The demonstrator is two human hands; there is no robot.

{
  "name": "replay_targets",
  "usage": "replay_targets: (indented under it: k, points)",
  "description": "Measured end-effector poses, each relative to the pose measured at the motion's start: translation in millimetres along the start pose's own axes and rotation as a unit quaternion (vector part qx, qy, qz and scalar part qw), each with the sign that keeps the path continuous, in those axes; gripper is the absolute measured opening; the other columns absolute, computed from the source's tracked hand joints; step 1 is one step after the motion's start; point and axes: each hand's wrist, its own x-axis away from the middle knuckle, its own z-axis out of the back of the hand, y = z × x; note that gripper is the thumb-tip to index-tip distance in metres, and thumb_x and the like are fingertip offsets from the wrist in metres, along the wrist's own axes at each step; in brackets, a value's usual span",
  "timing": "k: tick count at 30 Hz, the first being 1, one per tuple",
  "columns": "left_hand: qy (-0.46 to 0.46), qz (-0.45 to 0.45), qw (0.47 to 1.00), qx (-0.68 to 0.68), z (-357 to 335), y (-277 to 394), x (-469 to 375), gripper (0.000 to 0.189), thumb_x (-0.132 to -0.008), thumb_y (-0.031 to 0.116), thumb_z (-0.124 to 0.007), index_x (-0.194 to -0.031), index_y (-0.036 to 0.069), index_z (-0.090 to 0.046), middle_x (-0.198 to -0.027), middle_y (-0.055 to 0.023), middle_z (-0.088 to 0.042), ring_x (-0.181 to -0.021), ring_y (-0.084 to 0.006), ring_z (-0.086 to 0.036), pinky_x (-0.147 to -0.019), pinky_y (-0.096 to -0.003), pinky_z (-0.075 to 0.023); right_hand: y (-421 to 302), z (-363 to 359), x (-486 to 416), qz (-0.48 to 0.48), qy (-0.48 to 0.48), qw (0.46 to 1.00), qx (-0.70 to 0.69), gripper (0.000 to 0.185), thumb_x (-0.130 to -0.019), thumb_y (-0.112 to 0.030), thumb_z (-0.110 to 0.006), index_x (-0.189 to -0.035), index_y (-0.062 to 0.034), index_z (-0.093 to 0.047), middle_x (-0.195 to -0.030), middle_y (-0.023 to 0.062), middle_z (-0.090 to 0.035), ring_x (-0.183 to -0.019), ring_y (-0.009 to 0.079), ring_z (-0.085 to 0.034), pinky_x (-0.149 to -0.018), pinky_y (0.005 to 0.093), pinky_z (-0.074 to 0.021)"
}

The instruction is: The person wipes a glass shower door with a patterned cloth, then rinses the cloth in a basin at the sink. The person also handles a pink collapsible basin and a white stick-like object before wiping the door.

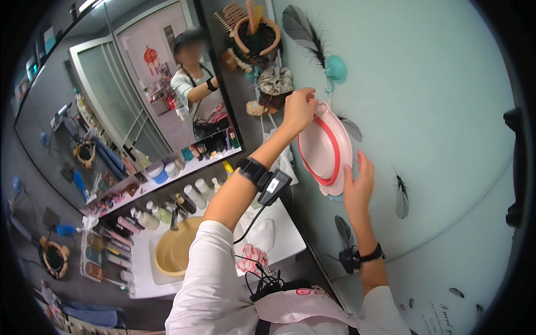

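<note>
A pink folding basin (322, 155) with a red band hangs tilted against the pale green wall, just below a teal wall hook (336, 69). At the basin's upper rim is my left hand (299, 108), its fingers bent near the hanging end; whether they grip the rim is hidden by the back of the hand. My right hand (359, 186) is beside the basin's lower right edge, thumb at the rim and fingers spread apart. A bluish thing (336, 197) shows behind the basin's lower end.
On the left, a white washbasin counter (289, 243) holds a tan bowl (171, 251), a faucet (174, 217) and several bottles. A mirror cabinet (134, 92) is above it. Hair accessories (274, 81) hang near my left hand. Feather decals (402, 197) mark the wall.
</note>
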Motion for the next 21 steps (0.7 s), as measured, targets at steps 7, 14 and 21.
replay_targets:
  k: [7,14,21]
  points:
    - [-0.066,0.158,0.978,0.119,-20,-2,-40,0.009,-0.079,0.003,-0.068,-0.083,-0.004,-0.07,-0.068,-0.0079,-0.066,-0.057,-0.0124,-0.062,-0.052,-0.0241,-0.0493,-8,-37,-36,-0.094,-0.055,0.993,-0.044,0.021,-0.088,-0.013,-0.058,-0.103,0.0026,-0.06,-0.09,0.0209,-0.06,-0.083,0.039,-0.059,-0.074,0.0425,-0.0466]
    - [-0.15,0.203,0.944,0.213,75,20,-30,0.007,-0.087,0.008,-0.062,-0.086,0.001,-0.063,-0.073,0.0001,-0.058,-0.066,-0.0095,-0.056,-0.065,-0.0241,-0.0501,-64,-1,-46,-0.061,-0.145,0.967,-0.198,0.02,-0.082,-0.011,-0.066,-0.095,0.0033,-0.062,-0.087,0.0182,-0.064,-0.077,0.0342,-0.062,-0.068,0.0377,-0.0484]
    - [-0.366,0.11,0.924,-0.031,168,51,22,0.018,-0.086,0.014,-0.068,-0.094,-0.002,-0.07,-0.077,0.0006,-0.064,-0.066,-0.0045,-0.054,-0.061,-0.0209,-0.0463,-95,42,1,0.085,-0.171,0.965,-0.178,0.029,-0.071,0.003,-0.07,-0.1,0.0008,-0.063,-0.089,0.0138,-0.062,-0.077,0.0324,-0.062,-0.066,0.0372,-0.0495]
